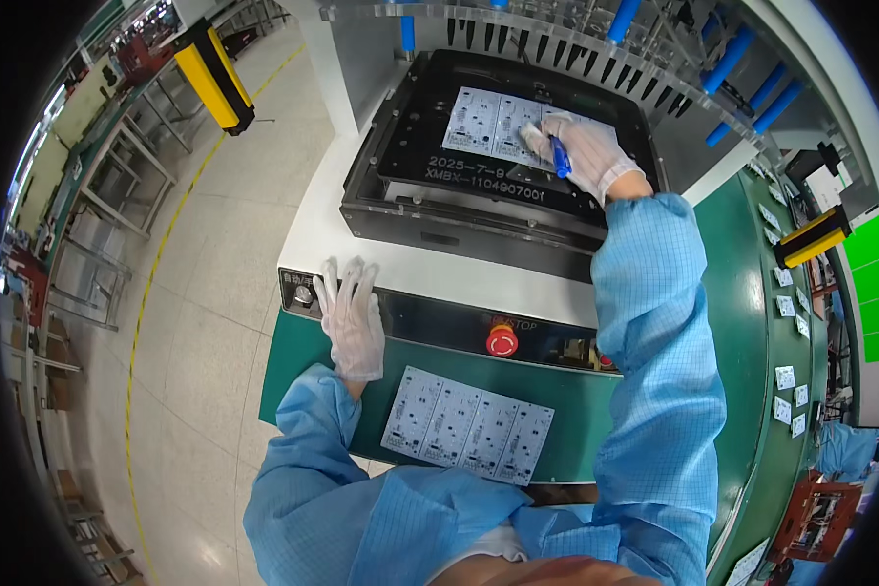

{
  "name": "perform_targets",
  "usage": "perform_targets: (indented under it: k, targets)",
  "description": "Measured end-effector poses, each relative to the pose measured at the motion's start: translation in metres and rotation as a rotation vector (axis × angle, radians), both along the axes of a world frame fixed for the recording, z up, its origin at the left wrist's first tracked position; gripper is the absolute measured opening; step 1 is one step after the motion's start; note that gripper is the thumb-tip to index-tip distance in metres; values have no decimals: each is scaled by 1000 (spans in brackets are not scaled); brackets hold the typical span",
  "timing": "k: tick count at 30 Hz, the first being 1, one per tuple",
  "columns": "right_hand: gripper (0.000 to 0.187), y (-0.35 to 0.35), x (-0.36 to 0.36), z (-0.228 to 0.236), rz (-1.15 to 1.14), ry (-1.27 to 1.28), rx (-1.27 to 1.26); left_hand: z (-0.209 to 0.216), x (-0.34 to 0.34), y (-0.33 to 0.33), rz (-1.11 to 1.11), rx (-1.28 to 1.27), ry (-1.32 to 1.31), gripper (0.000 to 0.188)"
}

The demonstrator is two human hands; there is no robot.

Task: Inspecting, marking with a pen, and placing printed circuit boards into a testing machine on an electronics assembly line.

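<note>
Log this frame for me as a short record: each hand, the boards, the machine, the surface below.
Right hand: gloved right hand over the upper board panel, with a blue pen in its grip
Left hand: gloved left hand, fingers spread at the machine's front edge, beside a round knob
Upper panel: lying on the black fixture
Lower panel: white board panel on the green table
Machine front: red stop button
</note>
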State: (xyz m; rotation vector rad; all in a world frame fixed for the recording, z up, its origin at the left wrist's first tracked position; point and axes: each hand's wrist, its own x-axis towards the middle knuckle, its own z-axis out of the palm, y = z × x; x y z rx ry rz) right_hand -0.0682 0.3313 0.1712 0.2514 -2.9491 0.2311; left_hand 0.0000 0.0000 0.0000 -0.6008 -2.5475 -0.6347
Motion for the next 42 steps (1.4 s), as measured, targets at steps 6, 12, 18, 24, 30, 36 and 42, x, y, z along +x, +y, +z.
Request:
perform_targets:
  k: [6,12,18,24,30,36,42]
  targets:
    - [47,1,-3,-8,-22,182,-97,6,-5,1,-11,-21,22,43]
    - [24,21,76,-9,-135,650,-560,-7,4,-4,-130,342,16,46]
    - [42,16,283,-91,-723,772,-1205,-21,10,-33,-82,86,163,51]
    - [32,-17,302,-189,-920,609,-832,-12,9,-30,40,-52,119,60]
    - [19,-26,303,-148,-720,398,-17,-4,16,-13,34,301,180,48]
    - [16,-153,272,-148,39,447,-468,-9,14,-15,131,335,378,39]
    - [9,-198,270,-199,202,257,-132,-20,-2,-23,191,165,452,38]
